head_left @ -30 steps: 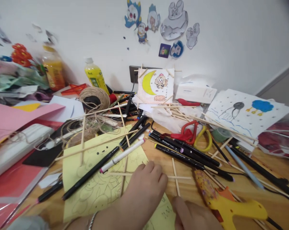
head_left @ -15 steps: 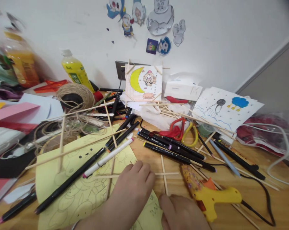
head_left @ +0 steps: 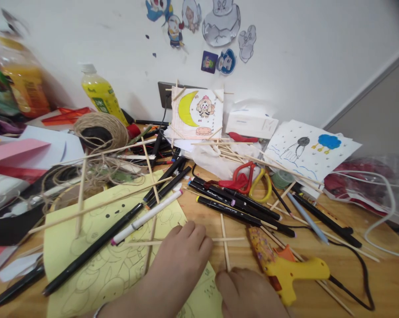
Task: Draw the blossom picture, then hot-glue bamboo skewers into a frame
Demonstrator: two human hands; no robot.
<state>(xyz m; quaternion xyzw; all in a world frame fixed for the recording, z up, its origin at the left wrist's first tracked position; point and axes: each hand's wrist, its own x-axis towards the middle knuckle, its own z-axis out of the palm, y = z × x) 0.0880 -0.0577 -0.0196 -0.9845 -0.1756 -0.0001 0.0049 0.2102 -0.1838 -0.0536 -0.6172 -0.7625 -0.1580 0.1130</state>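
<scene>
My left hand (head_left: 182, 258) lies knuckles up on a yellow sheet with line drawings (head_left: 96, 260). Its fingers are curled down onto a thin horizontal wooden stick (head_left: 234, 239). A second stick (head_left: 223, 240) crosses the first at a right angle. My right hand (head_left: 249, 293) sits at the bottom edge, fingers curled, with a fingertip at the lower end of that crossing stick. A yellow glue gun (head_left: 292, 271) lies just right of the right hand. A white marker (head_left: 146, 217) and long black pens (head_left: 93, 249) rest across the yellow sheet.
Several black pens (head_left: 239, 207), red and yellow scissors (head_left: 249, 179) and loose sticks litter the wooden table. A twine spool (head_left: 100, 130), a yellow bottle (head_left: 100, 95), a moon drawing (head_left: 196, 112), another drawing (head_left: 312, 150) and pink paper (head_left: 10, 150) lie behind. A white cable (head_left: 388, 207) runs at the right.
The view has swung to the right, so everything sits further left in the picture. Both hands stay at the crossed sticks, barely moved.
</scene>
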